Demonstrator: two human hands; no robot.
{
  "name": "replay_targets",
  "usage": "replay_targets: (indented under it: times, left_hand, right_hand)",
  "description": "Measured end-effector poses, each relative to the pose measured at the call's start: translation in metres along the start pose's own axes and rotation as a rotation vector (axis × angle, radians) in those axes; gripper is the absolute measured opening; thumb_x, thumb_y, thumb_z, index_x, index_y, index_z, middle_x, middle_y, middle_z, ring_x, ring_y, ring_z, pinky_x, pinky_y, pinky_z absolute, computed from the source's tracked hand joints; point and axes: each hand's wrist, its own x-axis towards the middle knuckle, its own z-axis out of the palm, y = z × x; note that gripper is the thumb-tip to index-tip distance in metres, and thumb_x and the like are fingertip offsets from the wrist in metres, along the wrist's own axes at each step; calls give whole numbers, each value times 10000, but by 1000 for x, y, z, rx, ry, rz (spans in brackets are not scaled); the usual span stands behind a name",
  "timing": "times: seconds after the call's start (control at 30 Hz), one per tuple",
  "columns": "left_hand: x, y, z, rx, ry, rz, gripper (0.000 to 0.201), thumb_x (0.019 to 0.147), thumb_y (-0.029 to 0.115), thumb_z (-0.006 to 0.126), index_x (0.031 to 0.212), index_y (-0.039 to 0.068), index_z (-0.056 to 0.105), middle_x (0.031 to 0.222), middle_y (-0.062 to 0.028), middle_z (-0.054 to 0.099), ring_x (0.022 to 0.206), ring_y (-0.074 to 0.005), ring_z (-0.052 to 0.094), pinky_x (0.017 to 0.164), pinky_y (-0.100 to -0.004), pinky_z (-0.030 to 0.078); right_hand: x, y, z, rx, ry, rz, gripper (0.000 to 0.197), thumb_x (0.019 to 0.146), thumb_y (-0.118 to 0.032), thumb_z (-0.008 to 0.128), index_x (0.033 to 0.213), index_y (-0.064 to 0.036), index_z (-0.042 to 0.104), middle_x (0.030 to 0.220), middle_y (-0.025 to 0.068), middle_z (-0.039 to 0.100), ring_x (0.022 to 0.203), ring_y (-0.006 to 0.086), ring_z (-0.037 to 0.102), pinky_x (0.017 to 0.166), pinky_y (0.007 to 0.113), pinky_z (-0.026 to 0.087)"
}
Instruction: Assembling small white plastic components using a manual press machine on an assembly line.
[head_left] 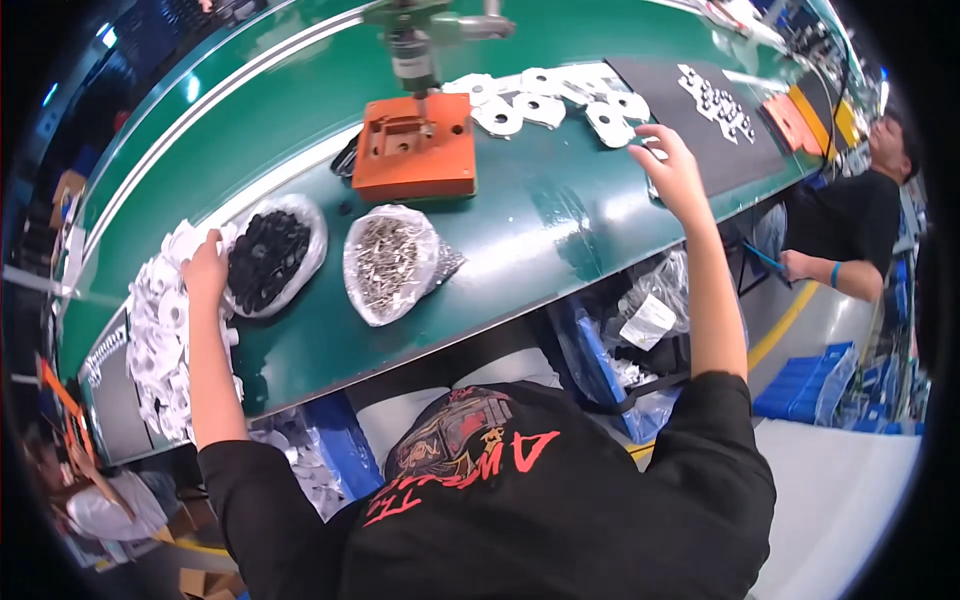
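Left hand (205, 268) rests fingers curled on white parts (160, 320) at centre left; right hand (672, 165), fingers spread, holds nothing visible, touching white discs (545, 100) upper centre; lift one piece cleanly

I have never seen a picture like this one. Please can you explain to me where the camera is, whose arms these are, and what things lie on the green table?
The camera sits on a person's head and looks down, so edges bend. The two bare arms are that person's own. The left hand rests at a bag of black parts, beside a pile of white pieces. The right hand reaches to more white flat pieces; whether its fingers hold one, I cannot tell. On the green table also lie a bag of small metal parts and an orange block under a hanging tool. Another person sits at the right.
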Motion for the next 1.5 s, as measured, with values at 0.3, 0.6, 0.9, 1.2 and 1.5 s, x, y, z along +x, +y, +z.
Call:
replay_targets:
  times: [0.3, 0.6, 0.9, 1.2, 1.5]
  left_hand:
    - [11, 1, -13, -260, -216, 41, 288, 810, 174, 541, 1086, 137, 468, 897, -163, 626, 887, -371, 606, 783, -459, 446]
    - [10, 2, -18, -476, -253, -28, 535, 765, 245, 631, 1239, 134, 408, 993, -186, 624, 948, -327, 613, 772, -392, 465]
    - [15, 15, -8, -350, 70, -88, 485, 795, 144, 495, 1234, 318, 387, 873, -189, 631, 867, -381, 603, 774, -462, 439]
    - [-4, 31, -85, -1964, 354, 41, 286, 905, 149, 381, 1156, 90, 505, 1038, -95, 596, 919, -193, 592, 758, -329, 491]
    - [-152, 191, -121, -2051, 293, 428, 314, 839, 140, 558, 1095, 45, 404, 969, -57, 482, 853, -122, 500, 757, -263, 417]
  right_hand:
    - [-2, 87, 60, -597, 80, 452, 568, 753, -370, 647, 1242, -152, 456, 1305, 196, 399, 1097, 438, 470, 893, 524, 405]
    - [-52, 42, 76, -488, 213, 79, 657, 727, -272, 711, 1266, -50, 409, 1227, 206, 481, 1090, 376, 502, 889, 431, 425]
    - [-62, 7, 35, -14, -210, 335, 710, 713, -184, 686, 1318, -57, 338, 1019, 224, 570, 884, 252, 596, 789, 334, 460]
    - [-56, -27, 18, 399, -726, 438, 620, 731, -233, 588, 1305, -126, 379, 975, 73, 582, 861, 144, 545, 720, 260, 429]
    - [-91, -240, 116, 1107, -579, -207, 758, 726, -202, 709, 1355, -11, 330, 1239, 133, 475, 1031, 219, 554, 803, 311, 483]
